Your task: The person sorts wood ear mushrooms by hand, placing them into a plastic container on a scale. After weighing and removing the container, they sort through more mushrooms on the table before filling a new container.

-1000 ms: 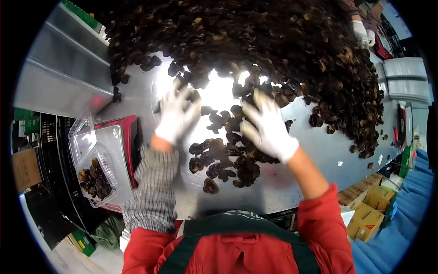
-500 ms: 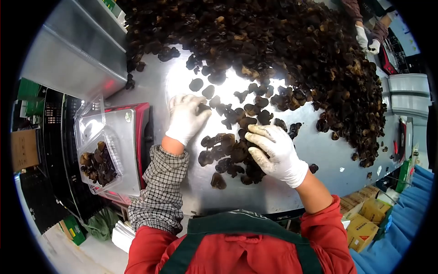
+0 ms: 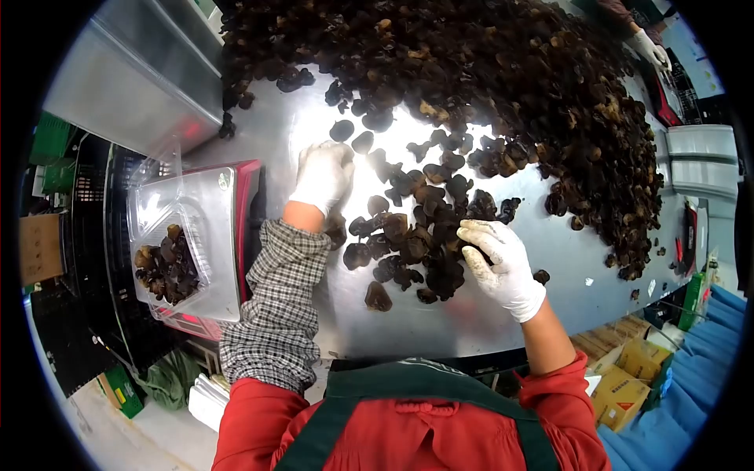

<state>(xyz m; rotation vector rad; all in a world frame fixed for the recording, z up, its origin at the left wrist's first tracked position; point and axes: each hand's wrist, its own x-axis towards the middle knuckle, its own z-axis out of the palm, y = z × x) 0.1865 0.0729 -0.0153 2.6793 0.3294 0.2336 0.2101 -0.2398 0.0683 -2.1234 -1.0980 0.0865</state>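
Dark brown wood ear mushrooms (image 3: 428, 228) lie loosely on the metal table in front of me. At the left edge of this small group, my white-gloved left hand (image 3: 323, 174) has its fingers curled in, and what they may hold is hidden. To the right of the group, my gloved right hand (image 3: 503, 267) is open, fingers a little apart and pointing left, with nothing visible in it. Farther left, a clear plastic box (image 3: 203, 263) with its lid up holds several wood ear pieces. It rests on a red-sided scale (image 3: 228, 220).
A large heap of wood ears (image 3: 487, 71) covers the back and right of the metal table (image 3: 377, 334). Grey bins (image 3: 141, 78) stand at the left back. Another person's gloved hand (image 3: 650, 49) is at the far right, beyond the heap. Cardboard boxes (image 3: 620, 392) sit below the right edge.
My right hand has drawn back rightward and down, off the small group of wood ears. My left hand has moved slightly up, its fingers curling in more. The other person's hands have shifted.
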